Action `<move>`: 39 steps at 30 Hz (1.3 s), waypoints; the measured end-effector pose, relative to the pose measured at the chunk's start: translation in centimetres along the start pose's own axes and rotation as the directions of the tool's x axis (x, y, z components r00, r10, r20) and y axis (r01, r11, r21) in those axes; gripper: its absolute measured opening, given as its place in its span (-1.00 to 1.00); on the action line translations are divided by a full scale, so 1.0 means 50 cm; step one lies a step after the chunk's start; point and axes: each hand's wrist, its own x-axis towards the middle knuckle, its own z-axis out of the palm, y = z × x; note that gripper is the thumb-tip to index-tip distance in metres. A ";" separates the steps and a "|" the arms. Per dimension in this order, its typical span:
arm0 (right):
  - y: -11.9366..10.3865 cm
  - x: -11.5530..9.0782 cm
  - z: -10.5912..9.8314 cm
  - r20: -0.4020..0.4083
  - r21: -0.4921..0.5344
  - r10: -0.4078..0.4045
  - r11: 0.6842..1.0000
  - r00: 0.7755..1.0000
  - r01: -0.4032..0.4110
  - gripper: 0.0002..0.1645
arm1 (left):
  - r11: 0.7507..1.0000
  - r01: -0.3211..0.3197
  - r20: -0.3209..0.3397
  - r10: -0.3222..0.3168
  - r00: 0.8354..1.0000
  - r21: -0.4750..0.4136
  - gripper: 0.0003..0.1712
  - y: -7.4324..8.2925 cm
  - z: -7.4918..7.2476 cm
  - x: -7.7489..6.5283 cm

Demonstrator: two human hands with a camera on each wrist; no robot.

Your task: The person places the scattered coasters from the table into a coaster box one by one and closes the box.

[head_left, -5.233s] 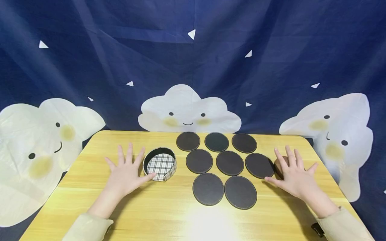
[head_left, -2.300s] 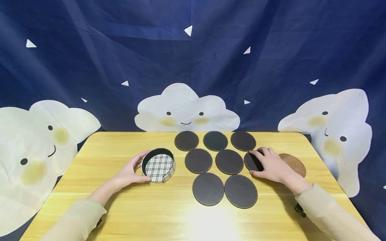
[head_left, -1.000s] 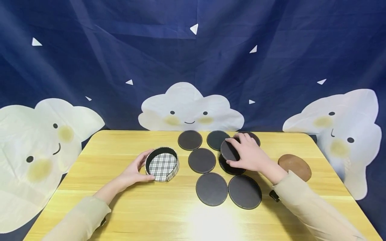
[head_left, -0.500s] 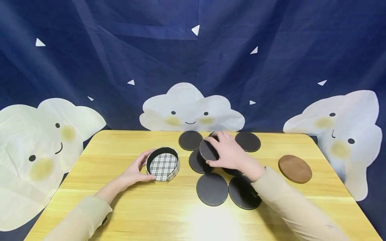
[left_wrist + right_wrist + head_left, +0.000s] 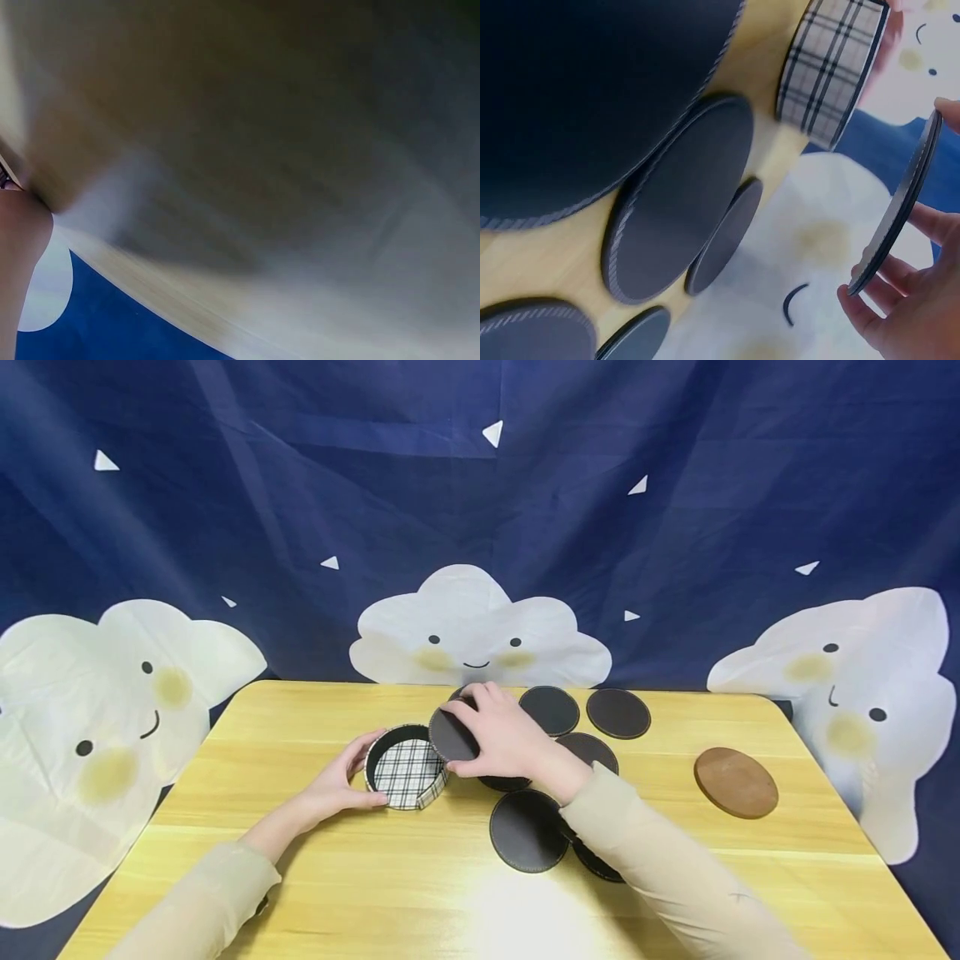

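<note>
My left hand [image 5: 333, 789] grips the near-left side of a round holder [image 5: 432, 791] with plaid outside and black inner wall, a gap in its rim facing front. My right hand [image 5: 498, 735] pinches a round black coaster [image 5: 452, 735] by its edges, tilted, above the table just right of the holder's rim. In the right wrist view, the fingers and thumb hold the coaster [image 5: 900, 202] at opposite edges, with the plaid holder [image 5: 832, 67] beyond. The holder's plaid floor shows with nothing on it. The left wrist view is blurred and dark.
More black coasters lie flat behind and below my right arm, among them a back-row coaster [image 5: 618, 713] and a front coaster [image 5: 529, 831]. A brown round disc [image 5: 736, 782] lies at right on the wooden table [image 5: 375, 893]. A dark blue cloud-print curtain [image 5: 300, 485] hangs behind.
From spread above the table, my left hand has taken hold of the holder. My right hand has lifted the rightmost middle-row coaster and carried it left to the holder, uncovering the brown disc.
</note>
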 end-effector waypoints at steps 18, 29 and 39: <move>-0.090 0.075 0.045 0.076 -0.007 -0.074 0.997 0.994 0.074 0.01 | 1.000 0.005 0.022 -0.005 1.000 -0.003 0.25 0.003 -0.008 0.002; -0.125 0.095 0.086 0.121 -0.068 -0.081 0.994 0.989 0.089 0.03 | 1.000 0.006 0.043 -0.005 0.999 -0.029 0.26 0.002 -0.007 -0.001; -0.135 0.098 0.098 0.141 -0.068 -0.064 0.995 0.988 0.074 -0.03 | 1.000 -0.017 0.062 0.018 0.998 -0.023 0.26 -0.002 -0.011 0.001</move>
